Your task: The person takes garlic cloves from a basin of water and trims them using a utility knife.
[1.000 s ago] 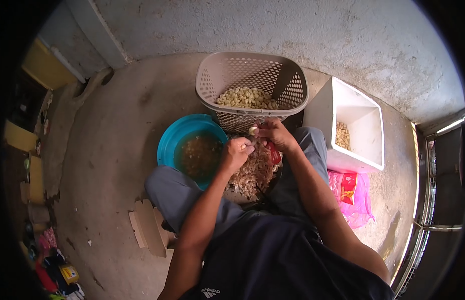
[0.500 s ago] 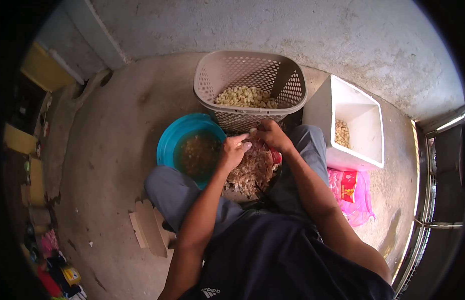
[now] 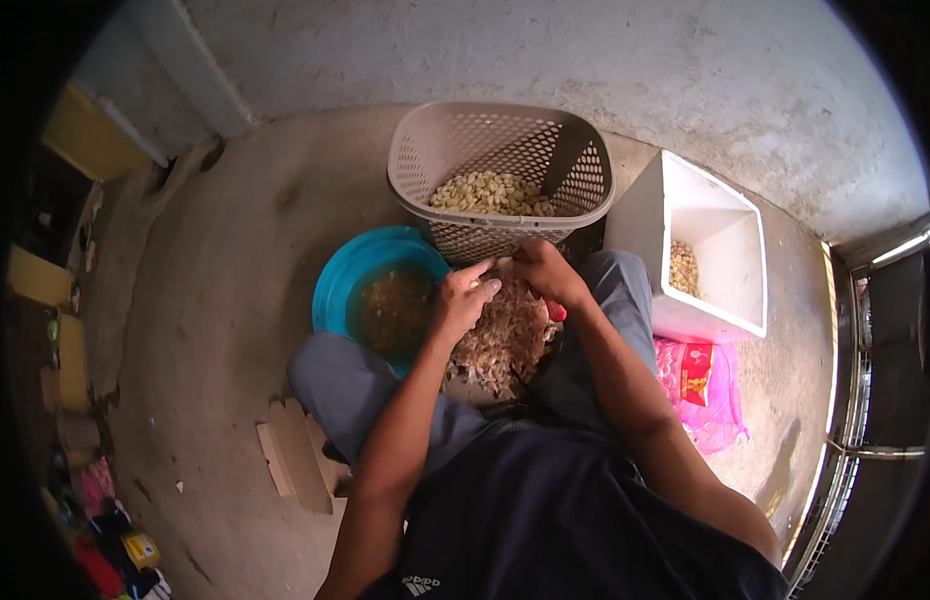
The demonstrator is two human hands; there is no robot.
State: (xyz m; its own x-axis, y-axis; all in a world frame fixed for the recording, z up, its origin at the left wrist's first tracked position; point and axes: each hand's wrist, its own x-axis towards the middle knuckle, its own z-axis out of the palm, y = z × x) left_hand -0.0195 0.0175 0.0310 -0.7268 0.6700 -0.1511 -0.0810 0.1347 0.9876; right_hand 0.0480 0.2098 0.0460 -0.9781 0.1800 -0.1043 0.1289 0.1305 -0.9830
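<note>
My left hand is closed, its index finger and thumb reaching toward a small pale clove between the hands. My right hand is wrapped round a red-handled tool, whose blade I cannot make out; its fingertips meet the clove. Beneath both hands lies a heap of papery brown peelings. Just left of my left hand stands a teal basin with cloudy water and brown pieces in it. Beyond the hands, a grey-brown perforated basket holds many pale cloves.
A white foam box with some cloves stands at the right, beside a pink mesh bag. Folded cardboard lies left of my knee. Assorted colourful items sit at the lower left. A wall rises behind the basket.
My left hand has shifted slightly toward the right hand, and the clove is now between them. My right hand has turned, and less of the red tool shows.
</note>
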